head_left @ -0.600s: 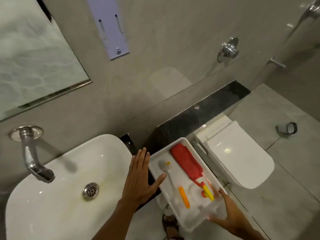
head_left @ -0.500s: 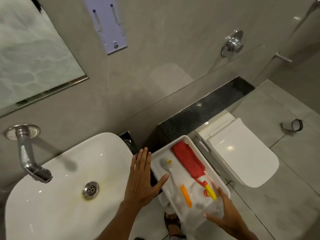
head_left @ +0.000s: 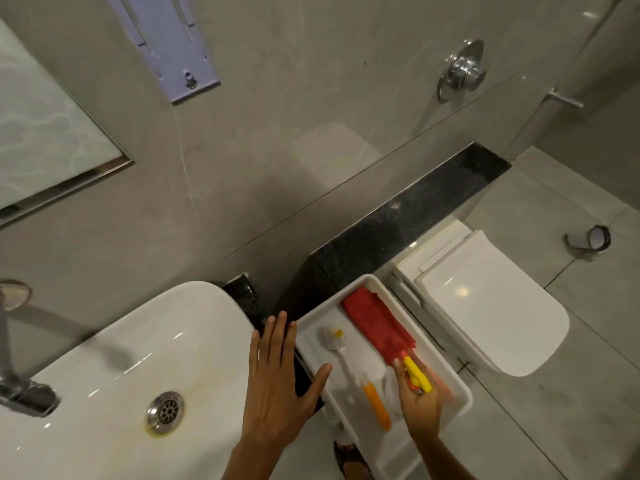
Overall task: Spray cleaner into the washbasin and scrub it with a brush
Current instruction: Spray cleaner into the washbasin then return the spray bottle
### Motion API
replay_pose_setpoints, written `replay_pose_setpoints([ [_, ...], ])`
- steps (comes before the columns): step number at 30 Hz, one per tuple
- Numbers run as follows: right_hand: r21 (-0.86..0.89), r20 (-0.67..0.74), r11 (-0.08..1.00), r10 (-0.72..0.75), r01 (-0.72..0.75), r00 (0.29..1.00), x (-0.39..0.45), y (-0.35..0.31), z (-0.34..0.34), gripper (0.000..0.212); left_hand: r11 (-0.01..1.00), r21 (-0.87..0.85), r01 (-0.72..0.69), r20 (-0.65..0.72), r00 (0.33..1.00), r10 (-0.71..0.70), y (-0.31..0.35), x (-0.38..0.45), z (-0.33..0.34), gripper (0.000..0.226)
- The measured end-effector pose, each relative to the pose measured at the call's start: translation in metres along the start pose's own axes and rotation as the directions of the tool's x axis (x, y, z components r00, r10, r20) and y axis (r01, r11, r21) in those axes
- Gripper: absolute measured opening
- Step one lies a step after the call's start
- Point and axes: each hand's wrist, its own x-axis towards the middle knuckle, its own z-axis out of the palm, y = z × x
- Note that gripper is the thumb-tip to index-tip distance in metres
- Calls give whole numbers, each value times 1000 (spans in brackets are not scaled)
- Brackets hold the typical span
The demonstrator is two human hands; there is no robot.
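- Since the earlier frame, R hand (head_left: 420,400) has gone from the tray's near edge into the tray (head_left: 462,401), now at the bottle's nozzle end; L hand (head_left: 277,379) barely shifted.
- R hand: fingers curling round the yellow trigger (head_left: 417,374) of the red bottle (head_left: 377,327). Looks like contact, but it's blurred, so can't tell if the grip is closed.
- L hand: wide, fingers spread flat, holding nothing, hovering over the gap between tray and basin (head_left: 114,358), thumb tip at the tray's left rim.
- Landmark = tray. Bottle lies flat in its right half, body pointing to the far corner, trigger end nearest the person.
- Brush (head_left: 330,339): left of the bottle in the same tray, head toward the far side, orange handle (head_left: 375,403) toward the near side. Untouched.
- Basin sits left of the tray; drain (head_left: 165,408) has a yellowish stain ring around it. Tap (head_left: 24,396) at the far left, well apart from the tray.
- Toilet (head_left: 485,306) right of the tray, dark ledge (head_left: 408,223) behind it.
- Step in hand, my read: picking up the cleaner. Spraying and scrubbing not started.
- To do it well:
  - wrap the neck just behind the trigger, not the trigger alone, so it won't fire early;
  - lift straight up clear of the rim before swinging left;
  - steady the tray w/ the L hand, as the tray looks perched;
  - aim at the stain by the drain first.
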Motion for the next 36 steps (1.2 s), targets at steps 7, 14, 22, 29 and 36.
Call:
replay_pose_setpoints([
  [7, -58, -67, 988, -147, 144, 987, 7, -11, 10, 42, 999, 12, -36, -12, 999, 36, -8, 3, 7, 93],
  [14, -1, 47, 970, -244, 244, 969, 3, -46, 0, 22, 998, -50, -37, 9, 999, 37, -1, 0, -9, 93],
  [22, 191, 209, 929, -353, 316, 912, -28, -122, -7, 26, 963, -250, -97, -105, 992, 73, -6, -15, -50, 102],
  [29, 284, 256, 908, -381, 308, 888, -104, -199, -2, 15, 972, -223, 80, -161, 980, -117, -69, -76, -97, 101],
  [36, 352, 470, 873, -478, 339, 742, -195, -256, 20, 35, 952, -186, 242, -287, 914, -288, -172, -158, -124, 101],
])
